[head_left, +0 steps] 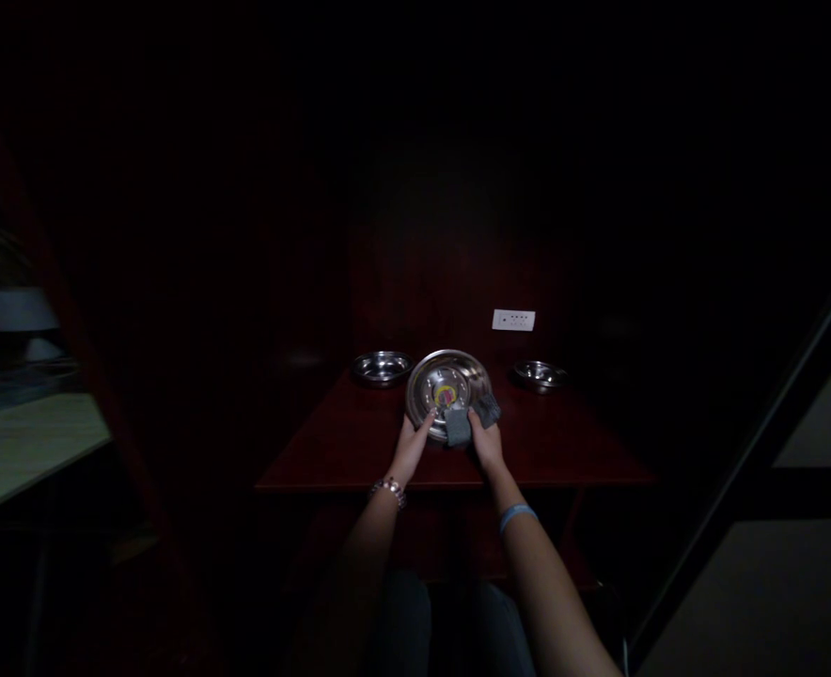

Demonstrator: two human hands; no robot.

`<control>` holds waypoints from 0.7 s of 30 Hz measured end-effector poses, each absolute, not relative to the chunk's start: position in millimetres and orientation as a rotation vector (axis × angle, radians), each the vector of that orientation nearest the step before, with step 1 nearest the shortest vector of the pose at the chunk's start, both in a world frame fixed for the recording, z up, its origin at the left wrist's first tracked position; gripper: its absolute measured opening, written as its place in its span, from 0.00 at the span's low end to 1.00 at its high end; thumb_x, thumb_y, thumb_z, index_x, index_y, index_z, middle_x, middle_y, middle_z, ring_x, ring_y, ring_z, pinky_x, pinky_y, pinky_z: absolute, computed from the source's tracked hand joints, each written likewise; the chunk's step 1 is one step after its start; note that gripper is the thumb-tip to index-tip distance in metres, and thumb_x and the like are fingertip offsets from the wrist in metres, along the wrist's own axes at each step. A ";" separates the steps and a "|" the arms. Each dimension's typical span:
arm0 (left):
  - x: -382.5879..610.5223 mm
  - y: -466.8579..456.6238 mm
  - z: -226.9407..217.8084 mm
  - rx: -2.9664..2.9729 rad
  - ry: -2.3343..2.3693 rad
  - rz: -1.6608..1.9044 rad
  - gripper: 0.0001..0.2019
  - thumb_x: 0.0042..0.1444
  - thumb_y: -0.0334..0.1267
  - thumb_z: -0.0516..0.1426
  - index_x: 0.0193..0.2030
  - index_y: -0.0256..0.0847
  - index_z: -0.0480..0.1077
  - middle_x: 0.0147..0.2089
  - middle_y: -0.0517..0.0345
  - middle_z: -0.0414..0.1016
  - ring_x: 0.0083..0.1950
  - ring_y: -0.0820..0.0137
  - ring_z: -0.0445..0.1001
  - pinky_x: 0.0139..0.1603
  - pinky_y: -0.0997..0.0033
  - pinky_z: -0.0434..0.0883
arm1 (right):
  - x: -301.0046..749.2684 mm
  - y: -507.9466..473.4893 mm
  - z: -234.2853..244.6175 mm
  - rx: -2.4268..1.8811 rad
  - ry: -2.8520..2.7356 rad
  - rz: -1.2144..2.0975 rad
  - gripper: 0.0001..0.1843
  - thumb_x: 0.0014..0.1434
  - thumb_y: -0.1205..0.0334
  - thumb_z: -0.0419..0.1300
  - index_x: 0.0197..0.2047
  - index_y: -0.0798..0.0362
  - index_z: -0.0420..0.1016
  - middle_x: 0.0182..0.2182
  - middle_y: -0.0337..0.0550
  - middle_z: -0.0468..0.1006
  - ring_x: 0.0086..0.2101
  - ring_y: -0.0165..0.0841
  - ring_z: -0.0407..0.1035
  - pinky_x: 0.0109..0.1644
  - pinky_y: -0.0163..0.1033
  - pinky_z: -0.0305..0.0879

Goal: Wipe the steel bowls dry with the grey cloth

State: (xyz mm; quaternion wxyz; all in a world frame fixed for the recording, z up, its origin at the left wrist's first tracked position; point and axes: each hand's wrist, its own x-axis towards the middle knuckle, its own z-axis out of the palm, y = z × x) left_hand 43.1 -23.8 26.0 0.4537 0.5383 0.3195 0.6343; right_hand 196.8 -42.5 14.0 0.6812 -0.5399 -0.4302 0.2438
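Both hands hold a shiny steel bowl (pixel 435 376) tilted up above the desk, its inside facing me, with a yellow and pink round sticker at its centre. My left hand (pixel 412 444) grips the lower left rim, thumb over the inside. At the lower right, my right hand (pixel 484 440) is closed on a grey cloth (pixel 459 428), which lies against the bowl's rim and also shows beyond the thumb. The fingers behind the bowl are hidden.
On the dark red desk (pixel 345 451), a steel bowl (pixel 383 369) stands at the back left and a smaller one (pixel 540 376) at the back right. A white socket panel (pixel 513 321) is on the back wall. A pale table (pixel 27 442) stands at far left.
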 end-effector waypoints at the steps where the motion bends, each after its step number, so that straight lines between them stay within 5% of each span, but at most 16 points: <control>1: 44.0 -22.3 24.1 1.369 0.780 1.573 0.28 0.54 0.41 0.62 0.61 0.37 0.63 0.63 0.45 0.67 0.64 0.61 0.67 0.67 0.59 0.60 | 197.1 -41.9 13.6 -1.198 -0.964 0.552 0.26 0.56 0.46 0.58 0.50 0.56 0.75 0.49 0.50 0.79 0.51 0.40 0.73 0.58 0.43 0.66; 10: 47.8 -16.0 15.0 1.494 0.670 1.395 0.24 0.47 0.37 0.65 0.52 0.37 0.71 0.57 0.44 0.73 0.60 0.58 0.70 0.64 0.54 0.63 | 197.8 -40.5 11.5 -1.135 -0.964 0.588 0.27 0.56 0.46 0.58 0.53 0.55 0.74 0.51 0.48 0.78 0.52 0.39 0.72 0.58 0.44 0.66; 21: 41.7 -20.3 23.6 1.192 0.805 1.576 0.18 0.54 0.36 0.60 0.52 0.37 0.71 0.55 0.49 0.76 0.58 0.62 0.72 0.64 0.60 0.64 | 197.8 -38.9 10.1 -1.121 -0.983 0.599 0.27 0.52 0.46 0.63 0.51 0.53 0.75 0.50 0.46 0.78 0.52 0.40 0.72 0.59 0.44 0.65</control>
